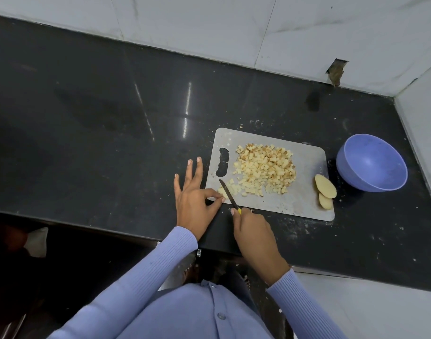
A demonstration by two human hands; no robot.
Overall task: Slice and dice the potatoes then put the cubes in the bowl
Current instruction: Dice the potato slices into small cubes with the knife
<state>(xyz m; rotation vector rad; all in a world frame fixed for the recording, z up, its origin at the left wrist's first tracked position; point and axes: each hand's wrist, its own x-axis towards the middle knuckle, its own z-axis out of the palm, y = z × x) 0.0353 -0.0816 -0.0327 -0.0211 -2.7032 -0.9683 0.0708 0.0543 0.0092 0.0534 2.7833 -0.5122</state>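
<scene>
A grey cutting board (300,196) lies on the black counter. A heap of potato cubes (266,167) covers its middle. My left hand (195,196) pinches a small potato piece (221,191) at the board's near left corner, its other fingers spread over the counter. My right hand (252,228) grips a yellow-handled knife (228,194), whose blade lies across that piece. Two potato slices (325,189) rest at the board's right edge. A blue bowl (371,165) stands to the right of the board, with nothing in it.
The black counter (99,113) stretches far to the left. A tiled wall (234,28) runs behind it and another closes the right side behind the bowl. Potato crumbs speckle the counter around the board. The counter's front edge is just under my wrists.
</scene>
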